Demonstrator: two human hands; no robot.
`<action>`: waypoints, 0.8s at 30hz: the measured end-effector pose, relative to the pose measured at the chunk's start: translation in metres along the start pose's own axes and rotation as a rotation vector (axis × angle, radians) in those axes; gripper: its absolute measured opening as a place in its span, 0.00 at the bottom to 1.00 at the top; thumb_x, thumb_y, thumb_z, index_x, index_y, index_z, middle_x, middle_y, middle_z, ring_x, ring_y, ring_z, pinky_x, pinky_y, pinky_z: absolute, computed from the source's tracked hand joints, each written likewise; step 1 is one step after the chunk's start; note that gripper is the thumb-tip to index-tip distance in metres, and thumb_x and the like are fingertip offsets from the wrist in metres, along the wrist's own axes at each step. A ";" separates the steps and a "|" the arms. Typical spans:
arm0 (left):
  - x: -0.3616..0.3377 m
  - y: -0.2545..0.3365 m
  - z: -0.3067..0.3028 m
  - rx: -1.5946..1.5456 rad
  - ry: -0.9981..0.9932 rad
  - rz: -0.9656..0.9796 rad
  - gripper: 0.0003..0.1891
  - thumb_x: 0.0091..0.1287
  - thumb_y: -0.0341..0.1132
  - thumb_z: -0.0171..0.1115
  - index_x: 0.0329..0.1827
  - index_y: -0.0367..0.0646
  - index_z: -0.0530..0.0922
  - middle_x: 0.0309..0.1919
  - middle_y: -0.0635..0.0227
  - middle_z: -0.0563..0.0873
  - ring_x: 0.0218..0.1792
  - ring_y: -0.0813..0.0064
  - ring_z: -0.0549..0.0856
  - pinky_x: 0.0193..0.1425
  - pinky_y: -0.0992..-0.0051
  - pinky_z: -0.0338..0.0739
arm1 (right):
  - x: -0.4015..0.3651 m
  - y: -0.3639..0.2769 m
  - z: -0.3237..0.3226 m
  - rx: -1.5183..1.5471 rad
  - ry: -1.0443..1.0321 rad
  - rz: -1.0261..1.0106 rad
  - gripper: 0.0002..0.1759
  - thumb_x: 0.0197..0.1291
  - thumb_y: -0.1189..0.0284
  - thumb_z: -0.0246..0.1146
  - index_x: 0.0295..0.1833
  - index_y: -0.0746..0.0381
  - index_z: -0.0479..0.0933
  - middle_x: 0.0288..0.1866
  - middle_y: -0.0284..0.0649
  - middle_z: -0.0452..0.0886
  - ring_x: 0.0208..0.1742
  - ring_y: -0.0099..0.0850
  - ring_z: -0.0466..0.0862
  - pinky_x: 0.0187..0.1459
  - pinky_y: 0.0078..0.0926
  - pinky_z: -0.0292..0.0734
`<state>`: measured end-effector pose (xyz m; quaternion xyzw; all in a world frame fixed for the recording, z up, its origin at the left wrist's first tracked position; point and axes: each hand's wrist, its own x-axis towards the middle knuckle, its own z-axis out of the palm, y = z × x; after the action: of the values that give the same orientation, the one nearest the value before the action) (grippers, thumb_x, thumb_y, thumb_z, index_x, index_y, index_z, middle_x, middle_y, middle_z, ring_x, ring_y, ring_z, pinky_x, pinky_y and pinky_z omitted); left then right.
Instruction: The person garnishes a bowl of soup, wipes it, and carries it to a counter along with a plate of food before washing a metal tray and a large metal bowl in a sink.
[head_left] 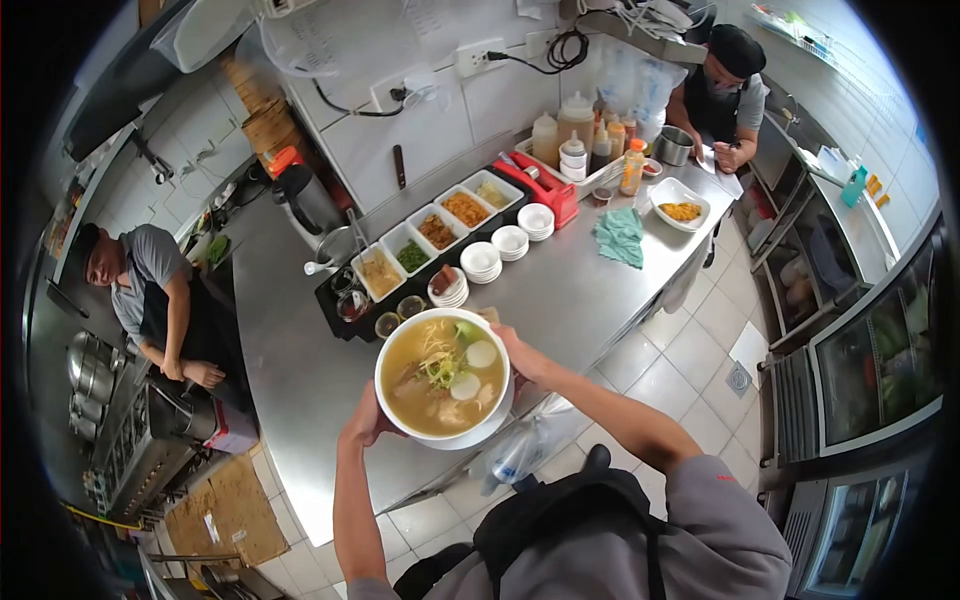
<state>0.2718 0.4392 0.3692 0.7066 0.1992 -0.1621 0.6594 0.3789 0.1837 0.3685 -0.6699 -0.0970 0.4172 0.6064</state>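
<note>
Between my two hands is a large white bowl of soup (441, 372), filled with pale broth, noodles, chopped greens and round white slices. My left hand (372, 415) grips its left side, fingers wrapped under the rim. On the opposite side my right hand (520, 357) clasps the upper right of the bowl. A white plate (482, 436) shows partly beneath the bowl, near the front edge of the steel counter (330, 440). Just behind the bowl sit small glass jars (388, 324) and a stack of white saucers (449, 290) with a brown piece on top.
A black holder carries white tubs of toppings (437, 230). Farther right are a red scale (545, 190), sauce bottles (577, 125), a green cloth (619, 238) and a white dish with fried food (681, 211). One person (165, 300) stands at left; another (722, 100) writes at the far right.
</note>
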 end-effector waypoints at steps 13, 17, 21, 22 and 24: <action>0.068 0.099 0.174 0.143 -0.369 0.011 0.38 0.60 0.67 0.25 0.62 0.48 0.61 0.49 0.63 0.78 0.38 0.68 0.83 0.33 0.64 0.81 | -0.125 -0.006 -0.169 0.125 0.259 -0.090 0.46 0.50 0.32 0.30 0.60 0.57 0.63 0.43 0.47 0.77 0.33 0.37 0.81 0.19 0.35 0.78; 0.088 0.131 0.237 0.186 -0.473 0.049 0.37 0.61 0.65 0.25 0.58 0.47 0.65 0.39 0.63 0.81 0.28 0.71 0.83 0.28 0.72 0.80 | -0.157 -0.004 -0.230 0.135 0.301 -0.136 0.46 0.51 0.32 0.31 0.63 0.56 0.60 0.44 0.47 0.77 0.34 0.37 0.81 0.20 0.35 0.78; 0.104 0.165 0.301 0.222 -0.478 0.111 0.37 0.60 0.65 0.24 0.57 0.47 0.66 0.38 0.63 0.81 0.27 0.72 0.82 0.27 0.72 0.80 | -0.181 0.003 -0.295 0.118 0.319 -0.174 0.45 0.52 0.33 0.30 0.63 0.57 0.60 0.42 0.47 0.78 0.34 0.37 0.81 0.16 0.33 0.76; 0.110 0.173 0.314 0.255 -0.506 0.092 0.37 0.60 0.65 0.23 0.57 0.47 0.66 0.39 0.63 0.81 0.27 0.72 0.82 0.27 0.73 0.80 | -0.187 0.005 -0.308 0.124 0.336 -0.177 0.45 0.52 0.33 0.30 0.63 0.57 0.60 0.42 0.47 0.78 0.34 0.37 0.81 0.16 0.33 0.76; 0.125 0.190 0.343 0.309 -0.546 0.082 0.37 0.60 0.65 0.22 0.58 0.48 0.66 0.40 0.61 0.80 0.29 0.72 0.81 0.28 0.72 0.79 | -0.199 0.003 -0.335 0.128 0.344 -0.193 0.46 0.52 0.33 0.29 0.63 0.57 0.58 0.44 0.48 0.77 0.35 0.37 0.81 0.16 0.34 0.77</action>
<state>0.4857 0.0966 0.4464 0.7362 -0.0412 -0.3474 0.5794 0.4785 -0.1893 0.4256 -0.6789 -0.0290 0.2419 0.6926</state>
